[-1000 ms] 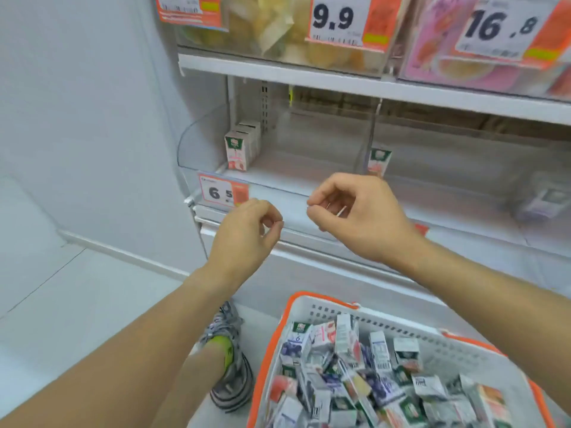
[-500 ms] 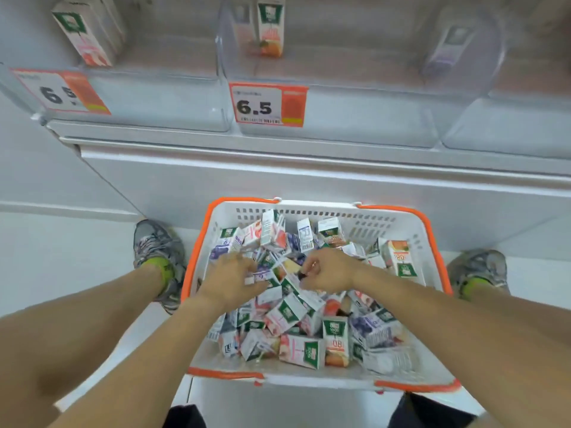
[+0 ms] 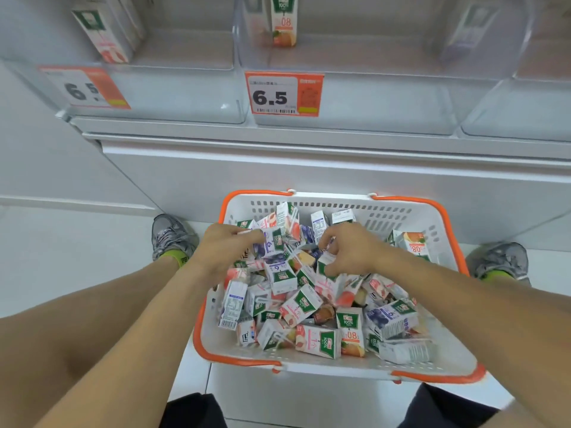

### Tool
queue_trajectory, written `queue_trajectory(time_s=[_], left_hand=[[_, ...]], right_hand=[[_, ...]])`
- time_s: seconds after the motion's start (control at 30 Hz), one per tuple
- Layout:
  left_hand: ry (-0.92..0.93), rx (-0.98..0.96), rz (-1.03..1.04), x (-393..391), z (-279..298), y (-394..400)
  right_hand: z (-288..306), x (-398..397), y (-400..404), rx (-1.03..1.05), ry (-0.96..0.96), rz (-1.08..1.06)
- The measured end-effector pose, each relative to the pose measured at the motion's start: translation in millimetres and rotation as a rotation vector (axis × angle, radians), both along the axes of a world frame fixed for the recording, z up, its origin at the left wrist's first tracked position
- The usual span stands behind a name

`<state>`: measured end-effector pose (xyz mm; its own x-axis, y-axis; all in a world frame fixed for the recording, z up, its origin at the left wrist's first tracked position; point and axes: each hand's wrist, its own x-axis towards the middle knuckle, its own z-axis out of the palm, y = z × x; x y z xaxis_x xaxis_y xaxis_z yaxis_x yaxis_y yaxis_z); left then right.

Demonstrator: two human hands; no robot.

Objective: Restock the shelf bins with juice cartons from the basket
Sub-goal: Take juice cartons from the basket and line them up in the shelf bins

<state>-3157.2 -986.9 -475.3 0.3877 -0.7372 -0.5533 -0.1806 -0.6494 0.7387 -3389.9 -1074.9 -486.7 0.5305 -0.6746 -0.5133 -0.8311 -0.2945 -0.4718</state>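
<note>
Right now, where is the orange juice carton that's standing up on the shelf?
In the head view, the orange juice carton stands upright in the middle clear bin, top centre, just above the 6.5 price tag.

- The fingertips of the left hand (image 3: 227,247) sink among the small white juice cartons (image 3: 304,301); whether they grip one cannot be told.
- The right hand (image 3: 350,250) covers most of the green-and-white carton (image 3: 325,264) its fingers curl around.
- The orange-labelled upright carton (image 3: 283,21) in the clear plastic shelf bin (image 3: 355,97) is cut off at the top edge.
- The left orange price tag (image 3: 85,88) is blurred.
</note>
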Motion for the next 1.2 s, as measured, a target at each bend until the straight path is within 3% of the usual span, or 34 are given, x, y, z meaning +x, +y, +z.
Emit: queue_trajectory(time_s=[0.13,0.33,0.43,0.6,0.7,0.9,1.1,1.2], left_hand=[[0.462,-0.042,0.174,-6,16,-4],[0.658,-0.057,0.228,-8,38,-15],[0.484,-0.118,0.174,1,67,-32],[-0.142,-0.207,-0.097,12,124,-62],[-0.204,-0.203,-0.186,9,135,-68],[0.062,-0.213,-0.308,-6,145,-71],[0.554,-0.361,-0.141,21,170,-53],[0.676,-0.49,-0.005,45,175,-44]], right_hand=[[48,-8,-22,-0.033,-0.202,-0.177],[113,-18,-35,0.026,-0.522,-0.363],[137,-21,-37,0.064,-0.694,-0.437],[163,-25,-39,0.09,-0.876,-0.525],[173,-29,-40,0.093,-0.971,-0.569],[192,-15,-49,0.094,-1.226,-0.67],[214,11,-56,0.209,-1.423,-0.76],[224,35,-58,0.223,-1.422,-0.733]])
